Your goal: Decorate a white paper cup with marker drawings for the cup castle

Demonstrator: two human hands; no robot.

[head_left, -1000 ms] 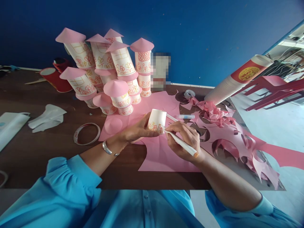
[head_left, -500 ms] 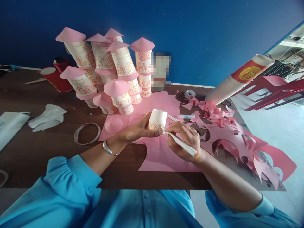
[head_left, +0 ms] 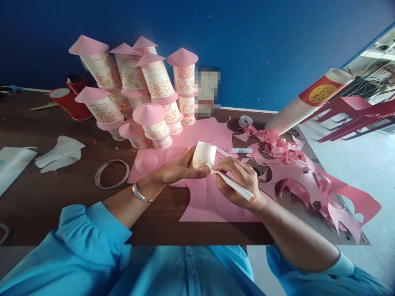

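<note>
A white paper cup, drawn with orange and yellow flowers low on its side, is gripped by my left hand above the pink paper. My right hand pinches a white marker with an orange end, its tip at the cup's lower side. A second slim white stick shows above the right fingers; I cannot tell what it is. Under both hands lies pink paper. Beyond them stand paper-cup towers with pink cone roofs and drawn flowers.
Pink paper scraps cover the right side, with a glue stick beside them. A leaning stack of cups stands behind. On the left are a tape roll, crumpled white paper and a red cup.
The whole view has shifted slightly. My left hand still holds the cup, and the marker tip has moved slightly left along its decorated side.
</note>
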